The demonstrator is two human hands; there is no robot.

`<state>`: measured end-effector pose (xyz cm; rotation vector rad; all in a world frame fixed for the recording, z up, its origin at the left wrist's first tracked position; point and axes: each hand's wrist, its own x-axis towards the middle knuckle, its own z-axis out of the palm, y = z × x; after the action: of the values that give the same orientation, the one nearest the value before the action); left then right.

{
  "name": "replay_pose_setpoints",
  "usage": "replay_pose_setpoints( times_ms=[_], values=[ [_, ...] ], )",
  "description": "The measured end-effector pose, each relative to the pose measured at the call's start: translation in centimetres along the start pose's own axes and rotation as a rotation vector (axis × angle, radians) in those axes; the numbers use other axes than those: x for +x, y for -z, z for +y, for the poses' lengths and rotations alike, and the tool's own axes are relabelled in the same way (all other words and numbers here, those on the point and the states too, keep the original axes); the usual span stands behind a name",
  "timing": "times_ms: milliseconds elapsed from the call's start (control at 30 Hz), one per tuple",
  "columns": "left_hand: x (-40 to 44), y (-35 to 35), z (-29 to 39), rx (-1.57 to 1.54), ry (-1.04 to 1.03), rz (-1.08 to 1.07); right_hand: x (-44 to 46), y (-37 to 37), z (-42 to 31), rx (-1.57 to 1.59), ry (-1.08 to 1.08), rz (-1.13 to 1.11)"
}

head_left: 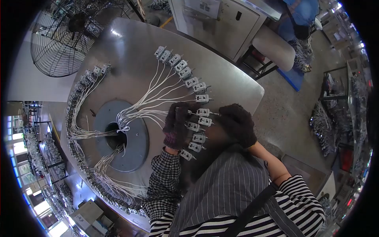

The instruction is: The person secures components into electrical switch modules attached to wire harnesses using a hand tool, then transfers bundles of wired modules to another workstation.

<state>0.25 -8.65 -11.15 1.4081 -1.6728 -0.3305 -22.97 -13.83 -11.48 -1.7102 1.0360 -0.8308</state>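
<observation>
My left hand (176, 123), in a dark knitted glove, is closed with its fingertips at the near end of a small grey motor (203, 112). White wires (152, 112) run to it from the left. Opposite, my gloved right hand (238, 124) is curled, its fingertips at the thin shaft that sticks out of this motor; what they pinch is hidden. Several like motors lie close by: one (202, 98) just above, others (199, 138) in a bent row between my hands and toward my apron.
The wires pass through a round grey hub (140, 152) in the metal table (225, 75). More motors (96, 71) line the table's left rim. A fan (55, 51) stands at the upper left, a padded stool (274, 47) and another person (302, 15) at the upper right.
</observation>
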Motion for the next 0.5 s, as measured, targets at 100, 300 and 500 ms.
replay_pose_setpoints(
  times_ms=[100, 300, 500],
  values=[
    [-0.1, 0.4, 0.0, 0.111, -0.097, 0.032, 0.0, 0.1, -0.4, 0.016, -0.033, -0.004],
    [-2.4, 2.3, 2.4, -0.707, 0.505, 0.133, -0.8, 1.2, -0.2, 0.22, -0.246, -0.06],
    [-2.9, -2.0, 0.8, -0.8, 0.625, 0.281, 2.2, -1.8, 0.5, 0.414, -0.31, -0.109]
  ],
)
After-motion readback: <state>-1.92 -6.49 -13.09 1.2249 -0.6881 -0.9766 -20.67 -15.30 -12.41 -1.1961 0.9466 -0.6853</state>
